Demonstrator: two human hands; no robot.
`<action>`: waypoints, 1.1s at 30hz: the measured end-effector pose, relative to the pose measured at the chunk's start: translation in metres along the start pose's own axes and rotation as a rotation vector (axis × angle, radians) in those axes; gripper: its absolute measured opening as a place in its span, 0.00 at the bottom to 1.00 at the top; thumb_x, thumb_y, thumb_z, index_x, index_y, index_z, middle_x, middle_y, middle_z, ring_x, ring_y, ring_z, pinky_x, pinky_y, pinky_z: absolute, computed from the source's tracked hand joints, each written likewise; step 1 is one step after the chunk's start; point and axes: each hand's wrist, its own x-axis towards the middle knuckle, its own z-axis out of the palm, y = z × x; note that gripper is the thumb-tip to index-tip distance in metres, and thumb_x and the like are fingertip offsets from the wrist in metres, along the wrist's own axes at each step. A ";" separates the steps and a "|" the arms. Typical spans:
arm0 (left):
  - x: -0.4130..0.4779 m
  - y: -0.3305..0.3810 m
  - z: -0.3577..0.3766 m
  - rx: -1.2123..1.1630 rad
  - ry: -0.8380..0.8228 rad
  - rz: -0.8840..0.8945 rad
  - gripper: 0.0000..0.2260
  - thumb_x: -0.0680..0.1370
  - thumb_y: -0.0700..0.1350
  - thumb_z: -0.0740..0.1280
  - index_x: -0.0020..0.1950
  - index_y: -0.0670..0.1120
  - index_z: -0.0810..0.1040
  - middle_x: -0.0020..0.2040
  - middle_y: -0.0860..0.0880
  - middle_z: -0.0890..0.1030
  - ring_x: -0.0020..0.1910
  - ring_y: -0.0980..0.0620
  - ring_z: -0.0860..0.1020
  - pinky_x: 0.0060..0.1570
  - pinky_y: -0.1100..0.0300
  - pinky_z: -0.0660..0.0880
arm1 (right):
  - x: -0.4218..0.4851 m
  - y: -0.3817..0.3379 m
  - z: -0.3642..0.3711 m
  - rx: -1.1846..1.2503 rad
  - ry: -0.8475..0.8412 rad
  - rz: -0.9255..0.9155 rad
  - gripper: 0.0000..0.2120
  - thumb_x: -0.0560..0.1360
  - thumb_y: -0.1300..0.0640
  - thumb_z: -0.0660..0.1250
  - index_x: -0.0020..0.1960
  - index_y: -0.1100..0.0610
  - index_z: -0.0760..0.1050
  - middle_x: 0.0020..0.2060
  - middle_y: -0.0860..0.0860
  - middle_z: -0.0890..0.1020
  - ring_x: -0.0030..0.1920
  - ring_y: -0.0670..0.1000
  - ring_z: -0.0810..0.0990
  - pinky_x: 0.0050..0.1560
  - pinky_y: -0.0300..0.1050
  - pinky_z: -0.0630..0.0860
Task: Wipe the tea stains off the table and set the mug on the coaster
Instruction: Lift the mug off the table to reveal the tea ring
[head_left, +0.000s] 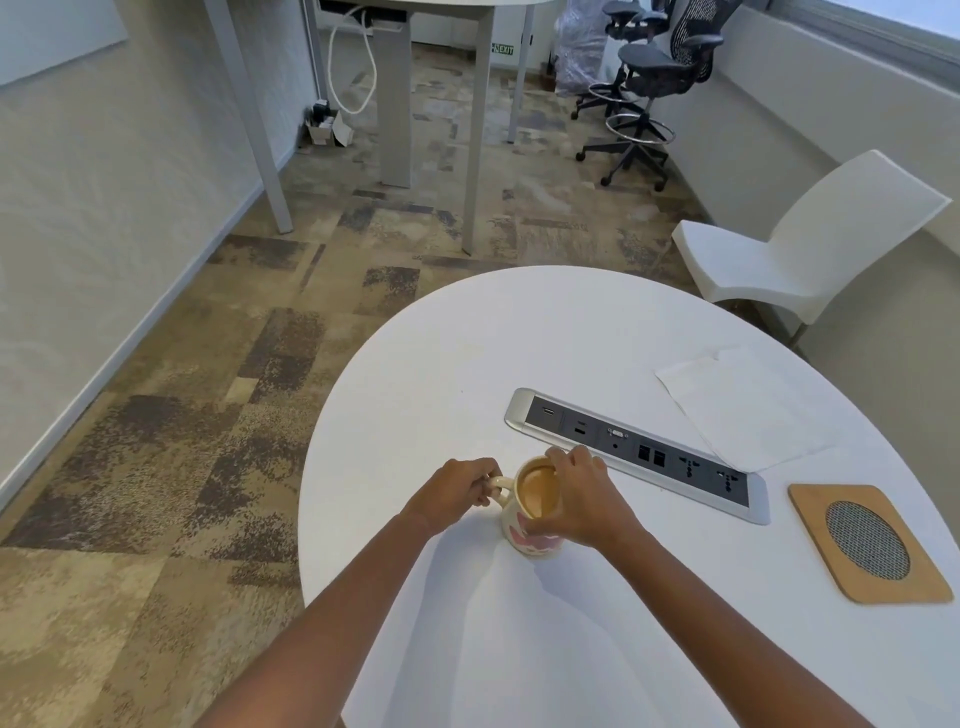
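Note:
A cream mug (530, 506) with pink marks stands on the white round table (467, 364), near its left edge, full of milky tea. My left hand (457, 491) grips the mug's handle. My right hand (582, 499) wraps the mug's right side and rim. A square wooden coaster (810, 514) with a round mesh centre lies at the right edge of the table, well apart from the mug. A white paper napkin (743, 405) lies flat behind the socket strip. I cannot make out any tea stains on the tabletop.
A silver and black socket strip (634, 452) is set into the table between the mug and the napkin. A white chair (810, 244) stands behind the table at right. Office chairs (654, 78) and a tall desk (478, 130) stand farther back on patterned carpet.

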 end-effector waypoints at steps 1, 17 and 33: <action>0.001 0.000 -0.003 -0.014 0.003 0.007 0.13 0.75 0.29 0.54 0.42 0.44 0.72 0.39 0.46 0.76 0.37 0.51 0.74 0.39 0.73 0.72 | 0.001 -0.001 -0.001 0.007 0.009 -0.007 0.39 0.62 0.44 0.74 0.66 0.58 0.62 0.62 0.56 0.68 0.63 0.58 0.66 0.59 0.50 0.72; 0.021 -0.025 -0.074 -0.096 0.195 -0.013 0.10 0.76 0.30 0.58 0.42 0.42 0.73 0.37 0.45 0.76 0.36 0.51 0.75 0.35 0.75 0.73 | 0.067 -0.059 -0.027 -0.064 0.022 -0.164 0.39 0.62 0.47 0.75 0.66 0.60 0.63 0.61 0.59 0.68 0.62 0.59 0.67 0.58 0.51 0.71; 0.032 -0.049 -0.080 -0.112 0.220 -0.104 0.07 0.77 0.33 0.61 0.43 0.43 0.74 0.41 0.42 0.77 0.40 0.47 0.76 0.41 0.67 0.75 | 0.097 -0.070 -0.012 -0.094 -0.048 -0.180 0.40 0.64 0.48 0.75 0.68 0.59 0.61 0.63 0.59 0.66 0.64 0.58 0.65 0.59 0.51 0.71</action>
